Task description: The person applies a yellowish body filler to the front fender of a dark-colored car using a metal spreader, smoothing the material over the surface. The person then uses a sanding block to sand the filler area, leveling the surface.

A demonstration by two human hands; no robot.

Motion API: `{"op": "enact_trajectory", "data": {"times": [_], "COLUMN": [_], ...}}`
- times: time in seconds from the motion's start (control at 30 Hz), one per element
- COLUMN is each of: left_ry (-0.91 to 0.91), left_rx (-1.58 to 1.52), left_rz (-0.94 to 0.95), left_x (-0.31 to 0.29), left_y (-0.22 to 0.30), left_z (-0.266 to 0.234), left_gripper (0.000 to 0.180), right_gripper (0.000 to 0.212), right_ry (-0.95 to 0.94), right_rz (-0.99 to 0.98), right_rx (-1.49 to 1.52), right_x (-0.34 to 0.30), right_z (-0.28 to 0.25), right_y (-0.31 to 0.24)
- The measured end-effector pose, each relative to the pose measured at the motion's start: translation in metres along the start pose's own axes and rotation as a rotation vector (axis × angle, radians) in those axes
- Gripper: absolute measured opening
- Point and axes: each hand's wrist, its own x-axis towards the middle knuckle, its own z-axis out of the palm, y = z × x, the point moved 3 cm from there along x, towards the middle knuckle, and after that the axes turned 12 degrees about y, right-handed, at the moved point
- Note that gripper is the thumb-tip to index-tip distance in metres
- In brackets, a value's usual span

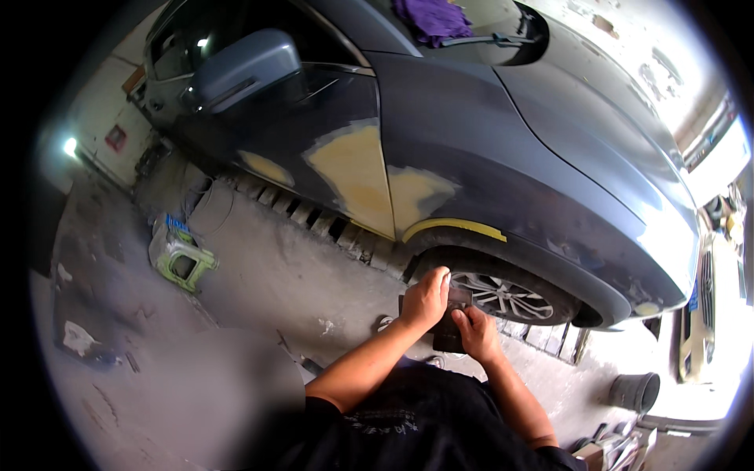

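In front of my body, both hands are together beside the front wheel [503, 297] of a dark grey car [471, 141]. My left hand [426, 301] is closed at the left edge of a dark, flat, rectangular piece [448, 339]. My right hand [477, 333] grips its right side, the thumb lying on top. Whether the piece is a sanding block or a folded sheet, I cannot tell. Past my hands, sanded tan filler patches [355, 174] cover the front door and fender. Yellow tape [459, 226] follows the wheel arch edge.
A green and grey stool-like stand [182, 255] is on the concrete floor at left, near a loose cable [210, 200]. A grey bucket [635, 392] lies at right. The side mirror [247, 69] juts out. A purple cloth [432, 20] rests by the windshield.
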Motion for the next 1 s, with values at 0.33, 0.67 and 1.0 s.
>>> {"op": "enact_trajectory", "data": {"times": [0.33,0.67,1.0], "left_ry": [0.018,-0.485,-0.183], "left_rx": [-0.156,-1.312,-1.293], "left_rz": [-0.750,-1.704,-1.492], "left_x": [0.026,-0.026,-0.017], "left_y": [-0.071,-0.056,-0.041], "left_z": [-0.008,-0.017,-0.016], "left_gripper": [0.039,0.081,0.071], "right_gripper": [0.011,0.058,0.039], "right_ry": [0.010,0.092,0.024], "right_rz": [-0.091,0.001,-0.521], "right_rx": [-0.016,0.000,-0.034], "right_x": [-0.004,0.013,-0.010], "right_z": [0.008,-0.013,0.028], "right_y": [0.003,-0.008,-0.073]}}
